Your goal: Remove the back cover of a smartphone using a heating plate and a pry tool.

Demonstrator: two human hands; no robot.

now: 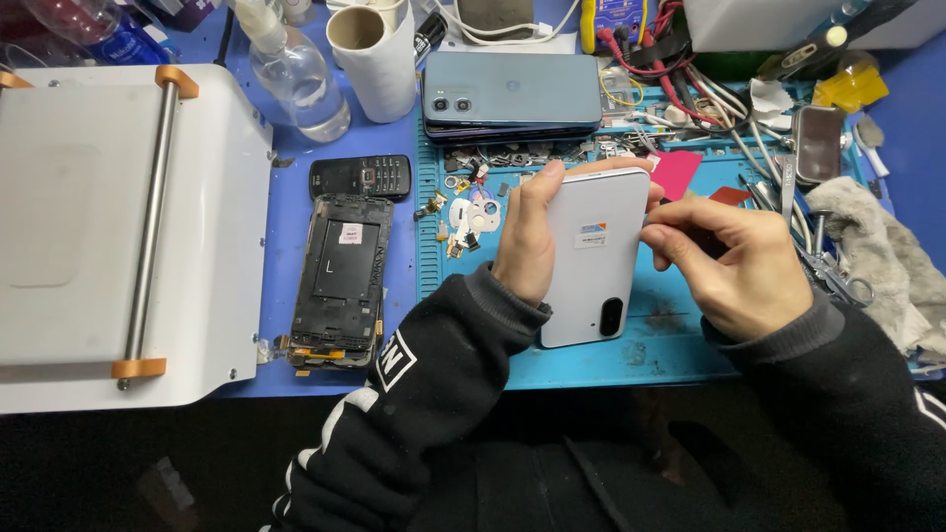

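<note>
Your left hand [525, 234]: grasping white smartphone [594, 258] by its left edge, back cover facing up, camera end toward you, centre of frame over teal repair mat [658, 347]. Your right hand [731, 261]: fingers pinched on small dark tool [707, 243], tip at phone's right edge. Left of mat: stripped black phone frame [342, 279], black keypad phone [361, 176] above it. Upper centre: stack of grey-blue smartphones [511, 98]. Far left: white machine with metal roller bar [118, 232]. Upper left: clear bottle [295, 76], paper roll [376, 54]. Right edge: grey rag [885, 261].

loose screws [512, 156] crowd mat top, bare mat [670, 345] below (blue), tools [788, 212] right
</note>
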